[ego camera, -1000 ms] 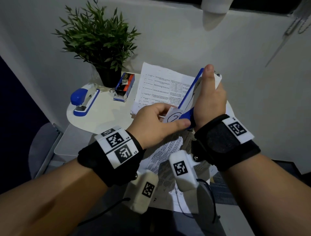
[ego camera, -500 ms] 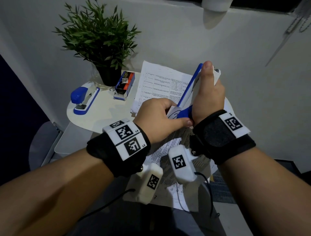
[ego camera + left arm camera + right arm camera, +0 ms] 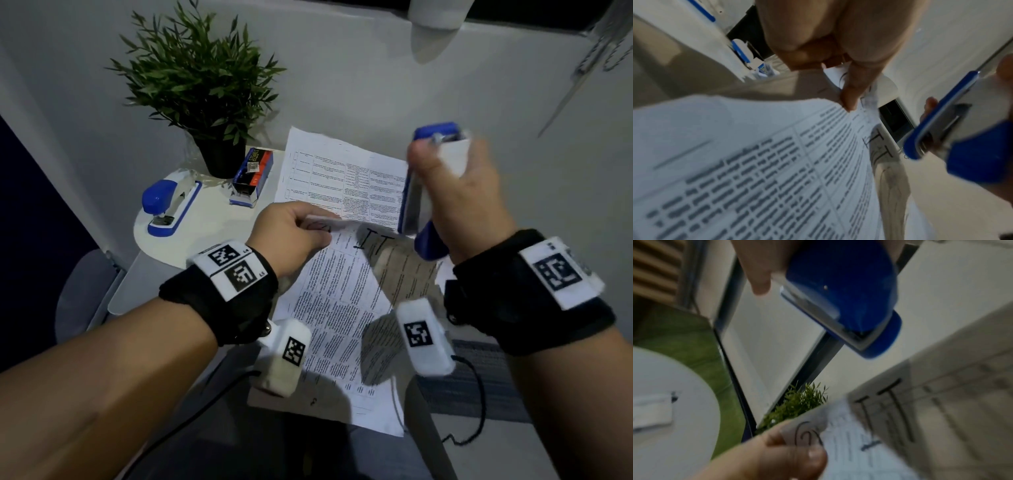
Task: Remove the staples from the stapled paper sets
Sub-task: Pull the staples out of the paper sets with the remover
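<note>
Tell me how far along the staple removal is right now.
Looks done: a loose sheet lies apart on the table. In hand: the left hand pinches the paper set's corner, while the right hand holds the blue stapler clear of it. No staple is visible, so whether it is out is unclear.

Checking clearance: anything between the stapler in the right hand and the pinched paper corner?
Nothing: in the right wrist view, only background shows between the stapler and the paper corner.

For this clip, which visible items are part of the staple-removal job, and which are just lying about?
In use:
- paper set, corner pinched by left hand
- blue stapler, gripped by right hand

Lying about:
- second stapler
- staples box
- potted plant
- loose sheet
</note>
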The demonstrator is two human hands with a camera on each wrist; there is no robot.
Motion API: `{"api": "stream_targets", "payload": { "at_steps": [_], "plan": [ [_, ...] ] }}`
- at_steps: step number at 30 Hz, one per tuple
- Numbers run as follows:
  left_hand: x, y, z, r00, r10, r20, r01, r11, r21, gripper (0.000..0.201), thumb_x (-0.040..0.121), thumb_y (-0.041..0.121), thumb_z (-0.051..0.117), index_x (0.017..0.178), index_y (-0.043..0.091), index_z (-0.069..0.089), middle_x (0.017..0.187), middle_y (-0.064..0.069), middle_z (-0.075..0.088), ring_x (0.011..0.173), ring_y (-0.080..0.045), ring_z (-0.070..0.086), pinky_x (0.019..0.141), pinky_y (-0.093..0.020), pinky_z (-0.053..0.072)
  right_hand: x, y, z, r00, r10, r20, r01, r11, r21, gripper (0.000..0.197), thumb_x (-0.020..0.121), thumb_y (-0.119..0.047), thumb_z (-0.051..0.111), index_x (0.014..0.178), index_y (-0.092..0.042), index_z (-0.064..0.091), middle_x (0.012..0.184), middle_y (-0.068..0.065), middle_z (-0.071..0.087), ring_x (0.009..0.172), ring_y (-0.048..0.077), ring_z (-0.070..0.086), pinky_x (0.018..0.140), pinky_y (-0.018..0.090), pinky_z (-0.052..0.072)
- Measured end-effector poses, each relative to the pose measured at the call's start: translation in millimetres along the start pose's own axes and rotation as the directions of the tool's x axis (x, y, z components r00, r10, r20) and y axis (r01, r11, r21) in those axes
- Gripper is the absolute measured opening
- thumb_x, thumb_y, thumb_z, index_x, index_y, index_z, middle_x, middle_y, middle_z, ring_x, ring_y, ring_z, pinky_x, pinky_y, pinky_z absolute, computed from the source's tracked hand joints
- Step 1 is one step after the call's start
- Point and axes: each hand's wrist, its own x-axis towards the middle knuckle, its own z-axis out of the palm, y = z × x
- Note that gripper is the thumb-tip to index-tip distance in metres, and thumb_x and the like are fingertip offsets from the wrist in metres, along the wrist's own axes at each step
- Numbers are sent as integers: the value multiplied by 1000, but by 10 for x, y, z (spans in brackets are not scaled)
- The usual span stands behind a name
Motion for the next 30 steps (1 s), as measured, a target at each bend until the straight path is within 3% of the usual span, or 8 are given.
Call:
{"api": "stream_targets", "payload": {
  "at_steps": [4,7,10,12,14,18,25,30],
  "plan": [
    [74,-101,39,998,-15,-63,5,989,-150,45,62,-31,56,52,11,68,75,-18,66,75,-35,64,68,-37,56,-274,9,20,912,21,410,169,891,-422,55,68,-77,51,91,-26,49,76,-8,55,68,13,51,58,22,38],
    [78,-250,41,997,71,-39,-75,993,-89,52,53,-33,46,45,15,65,71,-6,64,70,-24,62,59,-29,49,-496,74,83,826,64,560,310,779,-545,61,69,-80,45,96,-26,42,80,-6,54,75,19,54,62,32,41],
    [81,-369,-103,971,227,74,-235,961,143,54,56,-30,53,51,22,67,71,6,65,67,-6,61,64,-19,49,-677,145,136,747,145,649,392,693,-605,63,78,-74,47,115,-23,42,102,-2,61,96,24,59,76,35,47],
    [116,-413,-254,923,265,278,-366,831,420,45,64,-21,61,67,22,74,81,17,63,77,2,58,75,-12,45,-763,201,174,707,187,682,442,636,-633,71,82,-71,45,129,-19,37,118,0,60,108,24,57,82,35,48],
    [140,-451,-356,849,270,454,-515,617,595,35,71,-9,65,83,21,78,87,21,59,88,-3,53,81,-10,36,-813,258,211,681,199,704,487,596,-639,76,83,-71,43,136,-18,32,123,2,58,111,24,54,83,33,47],
    [94,-531,-346,732,412,542,-681,440,585,14,65,9,66,71,16,77,75,7,66,81,-6,46,71,-8,31,-904,291,265,634,228,739,541,552,-635,85,86,-69,40,148,-15,18,150,-3,35,125,22,41,90,31,41],
    [36,-633,-357,757,439,484,-653,497,572,18,55,-1,62,56,15,69,67,6,68,77,-6,51,66,-23,42,-930,319,323,608,291,739,556,507,-658,84,87,-69,40,145,-13,20,156,0,24,125,25,42,94,36,41],
    [2,-618,-358,867,372,330,-496,699,515,30,66,-10,57,65,17,70,77,7,66,78,-6,58,75,-25,47,-905,376,295,616,256,745,568,512,-645,88,86,-71,38,148,-13,14,155,-2,26,127,24,40,95,33,40]
  ]
}}
